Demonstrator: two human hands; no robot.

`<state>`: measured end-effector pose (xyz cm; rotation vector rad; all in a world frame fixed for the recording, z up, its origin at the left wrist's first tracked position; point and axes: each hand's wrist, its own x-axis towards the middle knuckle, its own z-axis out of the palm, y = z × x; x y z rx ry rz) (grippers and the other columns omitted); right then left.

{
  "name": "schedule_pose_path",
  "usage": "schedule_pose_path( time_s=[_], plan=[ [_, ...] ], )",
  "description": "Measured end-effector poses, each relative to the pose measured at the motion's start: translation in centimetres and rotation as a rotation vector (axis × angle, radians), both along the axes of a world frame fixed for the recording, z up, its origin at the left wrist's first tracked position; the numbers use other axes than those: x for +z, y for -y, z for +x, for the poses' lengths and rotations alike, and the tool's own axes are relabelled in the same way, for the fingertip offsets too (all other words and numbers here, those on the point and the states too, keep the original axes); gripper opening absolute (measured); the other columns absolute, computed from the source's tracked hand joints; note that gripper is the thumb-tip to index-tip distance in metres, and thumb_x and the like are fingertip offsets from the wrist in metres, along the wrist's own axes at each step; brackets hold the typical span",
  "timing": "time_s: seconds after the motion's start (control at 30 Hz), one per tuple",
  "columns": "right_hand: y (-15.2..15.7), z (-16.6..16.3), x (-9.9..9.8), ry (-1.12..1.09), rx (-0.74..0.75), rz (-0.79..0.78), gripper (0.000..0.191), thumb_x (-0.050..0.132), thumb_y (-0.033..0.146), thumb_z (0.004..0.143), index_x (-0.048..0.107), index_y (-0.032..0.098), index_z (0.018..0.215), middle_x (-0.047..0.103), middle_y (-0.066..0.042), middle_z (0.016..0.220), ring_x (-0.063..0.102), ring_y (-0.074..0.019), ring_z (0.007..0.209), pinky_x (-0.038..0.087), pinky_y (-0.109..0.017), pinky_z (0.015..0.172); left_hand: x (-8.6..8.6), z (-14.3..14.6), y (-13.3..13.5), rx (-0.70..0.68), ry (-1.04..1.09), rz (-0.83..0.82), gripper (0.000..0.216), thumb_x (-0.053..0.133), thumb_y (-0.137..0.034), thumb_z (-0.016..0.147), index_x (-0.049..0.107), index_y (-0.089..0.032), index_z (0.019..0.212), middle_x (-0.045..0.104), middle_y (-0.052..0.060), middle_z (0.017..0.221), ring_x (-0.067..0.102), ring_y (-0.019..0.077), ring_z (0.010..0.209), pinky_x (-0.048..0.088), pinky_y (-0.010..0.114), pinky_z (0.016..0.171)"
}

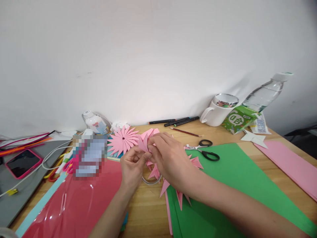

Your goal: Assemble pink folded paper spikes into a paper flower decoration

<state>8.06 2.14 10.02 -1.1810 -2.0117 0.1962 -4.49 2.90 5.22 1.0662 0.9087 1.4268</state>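
Nearest, bottom left, a glossy red plastic-wrapped paper sheet (74, 201) lies flat on the light wooden table (146, 211), w/ a pale blue paper strip (37, 210) along its left edge. Bottom right, a big green paper sheet (235, 178) lies under the right forearm.

Both forearms come up from the bottom edge & meet at centre. The left hand (132, 167) has thumb & fingers pinched tight on a small folded pink paper piece (143, 142). The right hand (169, 158) curls closed over the same piece from the right, its fingertips touching the left hand's. That piece is held just above the table, mid-view, right beside a round pink paper flower w/ many pointed petals (123, 139).

Under the hands sit several pink pointed paper folds (195, 162), spikes poking out over the green sheet. Part of a clear ring (151, 181) shows btwn the wrists.

Just right of the hands lie black-handled scissors (206, 151). Far left is a phone in a pink case (22, 162); far right, a stack of pink paper sheets (292, 165) & a white folded paper star (254, 138).

Further back are black marker pens (173, 121), a red pencil (185, 132), a white ceramic mug (219, 110), a green printed carton (237, 120) & a clear plastic water bottle (264, 94), all near the white wall (158, 49).
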Motion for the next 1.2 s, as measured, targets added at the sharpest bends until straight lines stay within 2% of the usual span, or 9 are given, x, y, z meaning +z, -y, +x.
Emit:
schedule_pose_path(
  time_s=[0.1,0.33,0.63,0.8,0.9,1.07,1.2],
  plan=[
    [0.1,-0.2,-0.2,-0.01,-0.017,0.011,0.019,0.035,0.002,0.079,0.049,0.014,0.074,0.054,-0.007,0.074,0.043,-0.017,0.068,0.034,-0.028,0.059,0.0,0.0,-0.1,0.005,-0.014,0.012,0.011,0.073,-0.013,0.062,0.063,-0.017,0.064,0.054,-0.007,0.048,0.044,0.0024,0.04,0.039,0.01,0.044],
    [0.0,-0.3,-0.7,0.114,-0.071,0.084,0.017,0.039,0.002,0.078,0.051,0.013,0.073,0.054,-0.007,0.075,0.041,-0.0176,0.068,0.032,-0.029,0.057,-0.3,0.1,0.0,0.031,-0.054,0.033,0.015,0.072,-0.006,0.058,0.062,-0.016,0.063,0.048,-0.009,0.046,0.039,0.0019,0.04,0.036,0.01,0.043],
    [0.2,-0.6,-1.3,-0.007,-0.077,0.269,0.015,0.043,0.005,0.082,0.054,0.014,0.075,0.058,-0.006,0.075,0.049,-0.0171,0.072,0.036,-0.028,0.059,-0.3,0.0,0.0,0.034,-0.054,0.071,0.011,0.072,-0.011,0.063,0.063,-0.016,0.067,0.05,-0.008,0.05,0.04,0.0016,0.044,0.034,0.009,0.043],
    [0.0,-0.5,-1.3,-0.061,-0.059,0.328,0.015,0.047,0.007,0.082,0.057,0.015,0.073,0.061,-0.004,0.071,0.052,-0.0151,0.07,0.038,-0.026,0.059,-0.5,-0.1,0.0,0.037,-0.052,0.072,0.016,0.072,-0.007,0.06,0.062,-0.016,0.067,0.049,-0.009,0.049,0.041,0.0013,0.043,0.034,0.008,0.042],
    [0.0,-0.4,-1.1,-0.111,-0.057,0.314,0.016,0.049,0.009,0.082,0.058,0.016,0.071,0.062,-0.002,0.068,0.053,-0.0136,0.067,0.038,-0.025,0.058,-0.4,-0.2,0.0,0.024,-0.062,0.087,0.015,0.072,-0.007,0.061,0.063,-0.017,0.067,0.052,-0.008,0.05,0.044,0.0018,0.043,0.036,0.009,0.042],
    [0.1,-0.3,-0.5,-0.25,-0.074,0.162,0.02,0.052,0.005,0.073,0.056,0.017,0.057,0.061,-0.001,0.064,0.053,-0.0116,0.061,0.037,-0.022,0.054,-0.3,-0.1,0.0,0.005,-0.092,0.109,0.014,0.072,-0.008,0.062,0.063,-0.017,0.068,0.055,-0.008,0.05,0.048,0.0025,0.042,0.038,0.009,0.043],
    [0.0,-0.4,-0.3,-0.318,-0.076,0.106,0.019,0.051,0.003,0.068,0.055,0.017,0.055,0.059,0.0,0.064,0.053,-0.0114,0.061,0.037,-0.021,0.053,-0.3,-0.1,-0.1,0.005,-0.122,0.112,0.013,0.073,-0.01,0.062,0.064,-0.017,0.068,0.055,-0.007,0.05,0.049,0.0038,0.043,0.039,0.01,0.042]
  ],
)
